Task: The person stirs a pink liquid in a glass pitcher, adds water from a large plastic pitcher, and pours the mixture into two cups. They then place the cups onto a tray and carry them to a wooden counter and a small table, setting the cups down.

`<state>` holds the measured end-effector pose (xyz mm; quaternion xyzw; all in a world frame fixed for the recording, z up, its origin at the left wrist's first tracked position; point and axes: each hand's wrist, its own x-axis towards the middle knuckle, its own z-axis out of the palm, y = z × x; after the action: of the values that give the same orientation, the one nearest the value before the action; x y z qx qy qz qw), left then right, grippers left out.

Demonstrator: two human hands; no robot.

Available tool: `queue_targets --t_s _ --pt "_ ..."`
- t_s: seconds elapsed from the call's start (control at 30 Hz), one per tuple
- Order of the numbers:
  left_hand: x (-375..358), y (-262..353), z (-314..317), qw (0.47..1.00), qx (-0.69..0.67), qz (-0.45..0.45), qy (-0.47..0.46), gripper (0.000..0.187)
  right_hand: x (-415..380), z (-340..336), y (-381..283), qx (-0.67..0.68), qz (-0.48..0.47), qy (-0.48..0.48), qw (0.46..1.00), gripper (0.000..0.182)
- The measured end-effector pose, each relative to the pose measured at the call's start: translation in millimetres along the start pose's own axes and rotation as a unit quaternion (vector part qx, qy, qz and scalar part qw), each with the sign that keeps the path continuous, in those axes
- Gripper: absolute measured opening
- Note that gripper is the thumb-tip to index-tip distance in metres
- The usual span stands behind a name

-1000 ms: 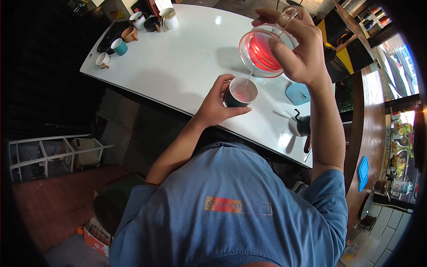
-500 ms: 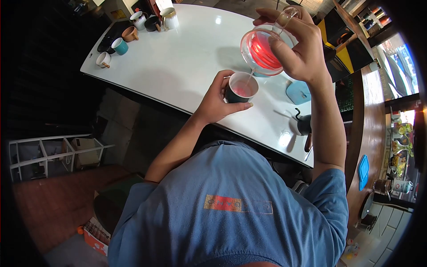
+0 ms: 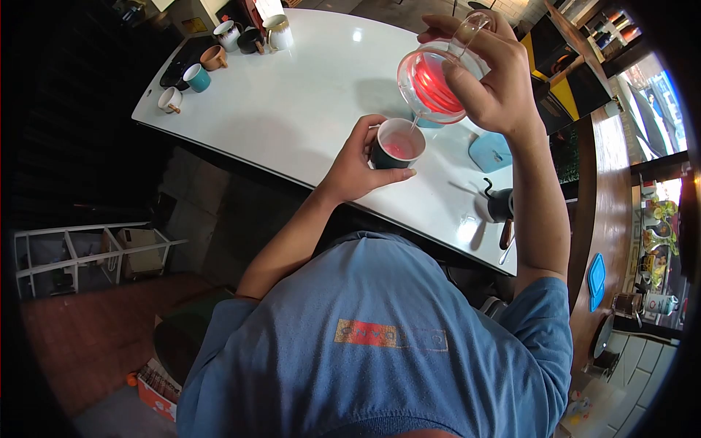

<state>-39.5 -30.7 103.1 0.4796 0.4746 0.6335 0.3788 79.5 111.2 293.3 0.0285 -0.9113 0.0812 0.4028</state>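
My left hand [image 3: 359, 165] is wrapped round a dark green cup [image 3: 387, 158] with a pale inside, held over the table's front edge. Pink liquid [image 3: 399, 146] shows in the bottom of the cup. Above and to the right, my right hand [image 3: 491, 73] grips a clear glass pitcher [image 3: 432, 109] by its handle. The pitcher is tilted toward the cup, with red-pink liquid inside. A thin stream runs from its lip into the cup.
Several mugs [image 3: 277, 33] stand at the white table's [image 3: 292, 95] far left. Toward the right are a light-blue container [image 3: 489, 152], a dark gooseneck kettle [image 3: 499, 204] and a spoon [image 3: 506, 252]. A wooden counter [image 3: 610, 190] with a blue lid [image 3: 596, 281] runs along the right.
Liquid keeps flowing from the pitcher into the cup. Both hands hold nearly the same position, with only a tiny shift to the right.
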Motion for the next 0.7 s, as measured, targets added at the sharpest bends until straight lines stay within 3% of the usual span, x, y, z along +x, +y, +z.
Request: queue_targets --t_s 0.4,0.47,0.7 --pt "1 -1 0 1.000 -0.005 0.005 -0.003 0.083 -3 4 7 0.019 -0.008 0.014 1.000 0.046" --pt "1 -1 0 1.000 -0.005 0.004 -0.003 0.083 -4 2 11 -0.070 -0.021 -0.060 0.996 0.048" --pt "4 -1 1 1.000 -0.008 0.008 0.000 0.083 -3 4 12 -0.044 -0.009 -0.039 0.998 0.047"
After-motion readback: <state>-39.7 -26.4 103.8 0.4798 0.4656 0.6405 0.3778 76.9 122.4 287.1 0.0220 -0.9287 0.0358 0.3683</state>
